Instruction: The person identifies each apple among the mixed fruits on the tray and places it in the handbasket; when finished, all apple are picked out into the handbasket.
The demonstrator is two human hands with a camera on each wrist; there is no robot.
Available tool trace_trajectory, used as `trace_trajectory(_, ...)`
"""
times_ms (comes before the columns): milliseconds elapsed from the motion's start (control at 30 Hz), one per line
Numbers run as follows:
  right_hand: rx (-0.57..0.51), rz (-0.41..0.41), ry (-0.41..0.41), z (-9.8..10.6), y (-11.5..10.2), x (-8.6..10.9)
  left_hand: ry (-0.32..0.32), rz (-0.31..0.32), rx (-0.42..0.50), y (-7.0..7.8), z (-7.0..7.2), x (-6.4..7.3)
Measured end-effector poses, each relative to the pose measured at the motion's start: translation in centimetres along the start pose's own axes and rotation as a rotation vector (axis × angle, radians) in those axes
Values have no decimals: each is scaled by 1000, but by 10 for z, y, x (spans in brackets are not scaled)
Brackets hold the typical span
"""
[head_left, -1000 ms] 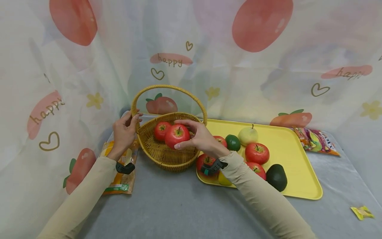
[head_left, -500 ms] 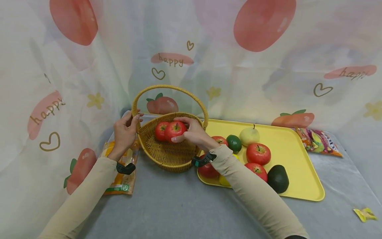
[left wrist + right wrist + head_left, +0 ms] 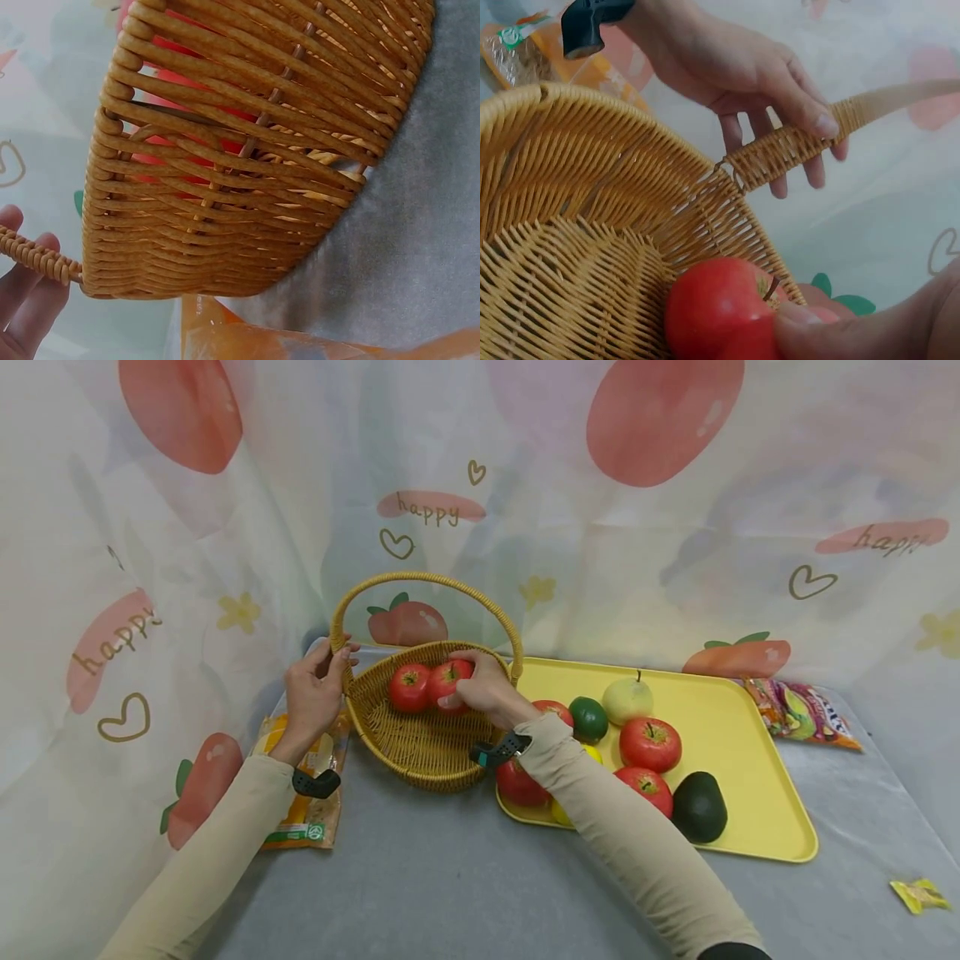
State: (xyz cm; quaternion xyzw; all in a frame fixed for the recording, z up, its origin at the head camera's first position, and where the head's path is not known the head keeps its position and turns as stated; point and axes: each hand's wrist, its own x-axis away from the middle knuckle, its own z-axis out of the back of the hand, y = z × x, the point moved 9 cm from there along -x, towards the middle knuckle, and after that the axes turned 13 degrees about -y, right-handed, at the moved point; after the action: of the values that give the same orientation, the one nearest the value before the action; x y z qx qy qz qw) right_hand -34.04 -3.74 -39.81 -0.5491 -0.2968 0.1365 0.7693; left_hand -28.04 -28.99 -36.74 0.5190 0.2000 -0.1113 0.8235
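Right hand (image 3: 487,689) grasps red apple (image 3: 447,677) inside wicker basket (image 3: 420,752), fruit held between thumb and fingers, thumb on its near side, second apple (image 3: 409,687) just beside it, away from the palm, left hand (image 3: 312,689) grips handle (image 3: 426,578) near its left base.

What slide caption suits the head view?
Left hand holds the handle of a wicker basket; right hand grips a red apple inside.

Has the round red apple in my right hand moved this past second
Yes: in head view, the apple shifted toward the far rim of the tan wicker basket.
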Motion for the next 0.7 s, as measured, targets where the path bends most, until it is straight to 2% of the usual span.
trace_trajectory(167,40,-28,53,4,2,-2,-2,-12,8,1,0,0)
trace_trajectory(467,20,-108,128,7,9,-9,1,-18,20,1,0,1)
trace_trajectory(700,38,-113,173,12,12,-15,-1,-10,9,-1,0,0)
